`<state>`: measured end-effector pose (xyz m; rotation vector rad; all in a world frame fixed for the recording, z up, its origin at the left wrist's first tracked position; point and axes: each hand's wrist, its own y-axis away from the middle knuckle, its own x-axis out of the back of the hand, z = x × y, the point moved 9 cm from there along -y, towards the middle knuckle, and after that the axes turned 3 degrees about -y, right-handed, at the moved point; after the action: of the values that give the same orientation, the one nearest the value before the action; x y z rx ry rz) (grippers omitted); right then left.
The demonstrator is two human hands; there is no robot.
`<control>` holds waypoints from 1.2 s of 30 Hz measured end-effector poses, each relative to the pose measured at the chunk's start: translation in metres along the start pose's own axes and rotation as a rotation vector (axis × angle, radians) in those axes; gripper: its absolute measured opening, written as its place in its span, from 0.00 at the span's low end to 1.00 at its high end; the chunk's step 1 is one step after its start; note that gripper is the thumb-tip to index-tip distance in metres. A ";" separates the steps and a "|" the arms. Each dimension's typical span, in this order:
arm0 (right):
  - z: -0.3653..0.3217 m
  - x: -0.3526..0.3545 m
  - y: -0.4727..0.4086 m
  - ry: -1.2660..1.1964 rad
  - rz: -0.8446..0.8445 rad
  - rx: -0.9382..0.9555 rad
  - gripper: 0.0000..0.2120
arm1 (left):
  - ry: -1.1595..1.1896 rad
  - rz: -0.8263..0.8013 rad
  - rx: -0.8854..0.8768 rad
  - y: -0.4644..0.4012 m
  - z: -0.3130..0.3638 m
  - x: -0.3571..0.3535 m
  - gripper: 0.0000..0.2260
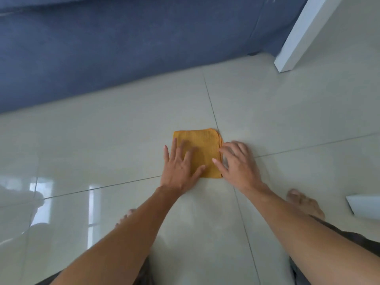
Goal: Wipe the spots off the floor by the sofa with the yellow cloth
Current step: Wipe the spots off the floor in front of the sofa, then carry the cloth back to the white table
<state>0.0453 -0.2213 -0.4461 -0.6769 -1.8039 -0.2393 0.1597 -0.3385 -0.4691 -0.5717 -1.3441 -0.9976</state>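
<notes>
A folded yellow cloth [202, 145] lies flat on the pale tiled floor [123, 128], just in front of the blue sofa [115, 42]. My left hand [181, 163] rests flat on the cloth's near left part with its fingers spread. My right hand [236, 161] sits at the cloth's right edge, its fingertips touching the folded layers and its fingers curled and apart. No spots show on the tiles around the cloth.
A white furniture leg [302, 36] stands at the upper right beside the sofa's end. A white object [364, 205] pokes in at the right edge. My bare feet [306, 202] are on the floor behind my hands. Tile joints cross near the cloth.
</notes>
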 end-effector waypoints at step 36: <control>-0.053 0.306 -0.029 0.072 0.153 -0.060 0.16 | 0.031 0.317 -0.150 0.005 0.119 0.325 0.10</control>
<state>0.0116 -0.1705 -0.1396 -0.8342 -1.6729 -0.2130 0.0777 -0.3210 -0.1330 -0.8508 -1.1144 -0.8461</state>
